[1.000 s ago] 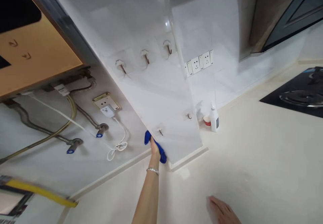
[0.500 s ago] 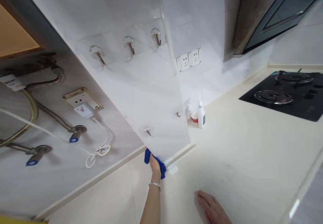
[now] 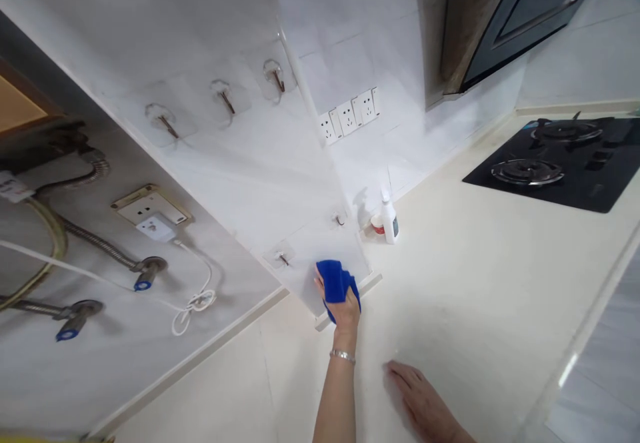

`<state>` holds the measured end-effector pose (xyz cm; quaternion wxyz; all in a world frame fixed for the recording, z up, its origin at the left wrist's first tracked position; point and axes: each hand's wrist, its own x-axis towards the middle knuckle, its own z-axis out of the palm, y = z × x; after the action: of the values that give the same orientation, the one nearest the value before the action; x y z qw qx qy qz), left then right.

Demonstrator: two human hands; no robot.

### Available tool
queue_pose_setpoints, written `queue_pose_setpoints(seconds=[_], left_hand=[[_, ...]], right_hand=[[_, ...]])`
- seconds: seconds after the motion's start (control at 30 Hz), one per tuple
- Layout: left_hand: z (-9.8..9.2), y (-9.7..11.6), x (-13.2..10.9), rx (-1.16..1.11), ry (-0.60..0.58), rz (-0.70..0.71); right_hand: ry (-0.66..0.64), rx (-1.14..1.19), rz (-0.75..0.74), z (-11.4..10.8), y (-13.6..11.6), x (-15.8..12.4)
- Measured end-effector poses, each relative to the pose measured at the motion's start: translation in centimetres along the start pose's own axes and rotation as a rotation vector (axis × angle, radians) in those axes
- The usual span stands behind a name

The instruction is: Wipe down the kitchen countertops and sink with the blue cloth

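My left hand (image 3: 345, 310), with a silver bracelet at the wrist, grips a bunched blue cloth (image 3: 336, 282). The cloth lies against the lower part of the white wall pillar (image 3: 280, 183), just above the ledge at its foot. Some fingers are hidden behind the fabric. To the right, my right hand (image 3: 423, 400) rests on the cream countertop (image 3: 480, 283), fingers stretched out, with nothing in it.
A white bottle (image 3: 389, 219) and a red-and-white cup (image 3: 377, 224) stand beyond the pillar. At right sits a black gas hob (image 3: 565, 163). Clear hooks (image 3: 225, 96) stick out from the pillar. Water valves (image 3: 150, 272) and a plugged-in cable (image 3: 197, 306) are on the left wall.
My left hand has moved the blue cloth from the pillar's near bottom corner up and right onto its face. The right hand stays on the countertop. The view has shifted slightly.
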<state>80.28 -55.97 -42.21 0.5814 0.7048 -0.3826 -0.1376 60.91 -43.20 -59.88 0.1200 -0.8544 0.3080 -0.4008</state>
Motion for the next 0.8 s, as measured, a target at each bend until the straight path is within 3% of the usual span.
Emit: queue_pose_setpoints(seconds=[0.1, 0.2, 0.5, 0.63, 0.73, 0.8], left_hand=[[1.8, 1.6, 2.9, 0.096, 0.068, 0.134], [2.2, 2.8, 4.6, 0.159, 0.112, 0.197], [-0.5, 7.5, 8.6, 0.223, 0.164, 0.280], [-0.4, 5.2, 5.9, 0.136, 0.069, 0.297], [-0.8, 1.4, 1.2, -0.026, -0.120, 0.223], [-1.5, -1.2, -2.3, -0.091, -0.169, 0.130]], right_hand=[[0.054, 0.014, -0.005, 0.5, 0.4, -0.2], [-0.021, 0.043, 0.026, 0.4, 0.5, 0.1], [-0.133, 0.099, 0.073, 0.4, 0.8, 0.0], [-0.162, 0.103, 0.091, 0.8, 0.9, -0.3], [-0.127, 0.077, 0.058, 1.6, 1.4, -0.6], [-0.116, 0.057, 0.028, 2.1, 1.9, -0.9]])
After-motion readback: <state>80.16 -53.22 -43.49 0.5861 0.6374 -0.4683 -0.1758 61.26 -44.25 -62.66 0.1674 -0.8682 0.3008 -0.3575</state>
